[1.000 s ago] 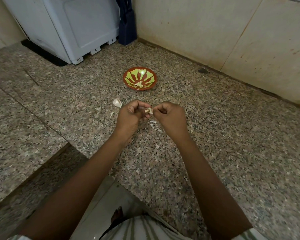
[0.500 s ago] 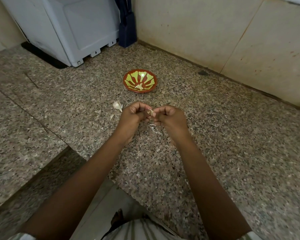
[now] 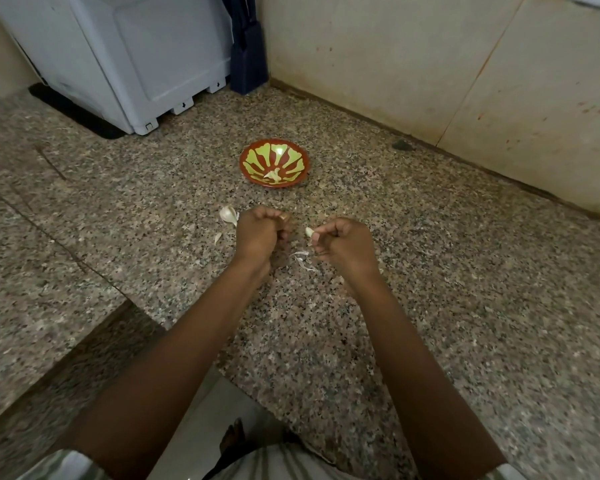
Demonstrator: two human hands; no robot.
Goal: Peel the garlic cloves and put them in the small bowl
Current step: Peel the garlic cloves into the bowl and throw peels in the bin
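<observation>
Clove (image 3: 308, 231) pinched in right hand (image 3: 343, 244) fingertips

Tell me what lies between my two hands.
In the head view, papery garlic peel scraps on the counter, near the right hand, which pinches a clove.

- One camera only, worn on my head, facing forward and steeply down at the table (image 3: 447, 289).
- The small bowl (image 3: 284, 155) sits just above the picture's middle, close by.
- My forearms (image 3: 187, 341) enter from the bottom edge; my left hand (image 3: 258, 233) and right hand (image 3: 343, 242) stop just short of the bowl.
- Beyond the bowl, the wide lens catches the wall (image 3: 378, 64).
</observation>
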